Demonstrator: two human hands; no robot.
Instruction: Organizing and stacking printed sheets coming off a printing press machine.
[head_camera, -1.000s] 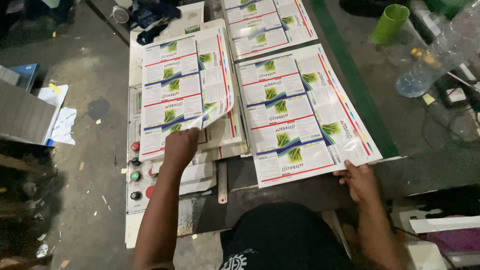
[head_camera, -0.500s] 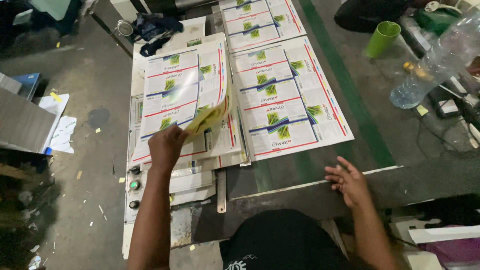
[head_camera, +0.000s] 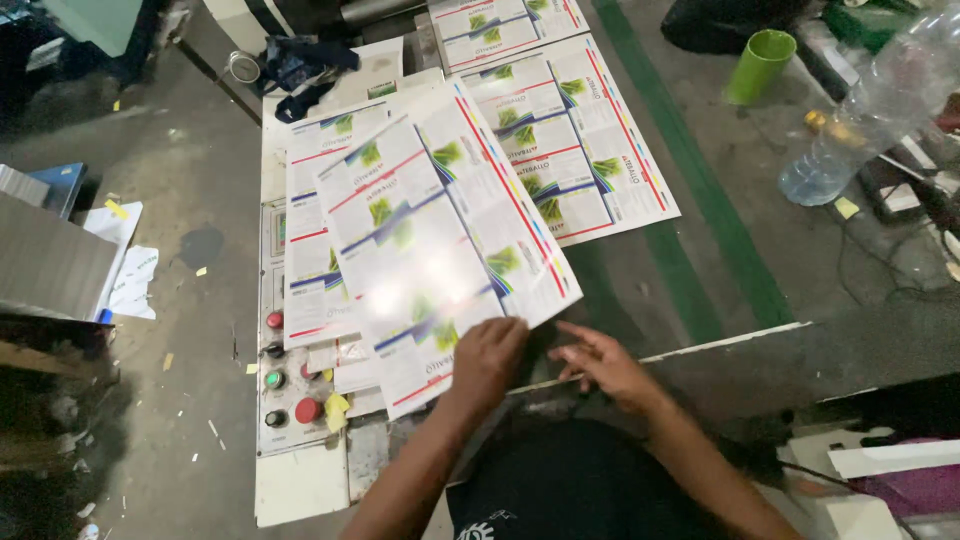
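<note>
My left hand (head_camera: 489, 357) grips the near edge of a large glossy printed sheet (head_camera: 440, 250), white with green, red and blue label panels, held tilted over the work surface. My right hand (head_camera: 600, 362) hovers just right of it, fingers spread, touching or nearly touching the sheet's corner. Under the held sheet lies a stack of similar printed sheets (head_camera: 315, 230). Another printed sheet (head_camera: 570, 140) lies flat farther away on the dark machine bed.
A control panel with red and green push buttons (head_camera: 285, 385) sits at the left of the sheets. A green cup (head_camera: 760, 65) and a clear plastic bottle (head_camera: 865, 115) stand at the right. A dark cloth (head_camera: 300, 65) lies beyond the stack. Paper scraps litter the floor at left.
My left hand lifted a sheet off the left stack and pulled it toward me and to the right. My right hand left the right sheet and moved in toward the left hand.
</note>
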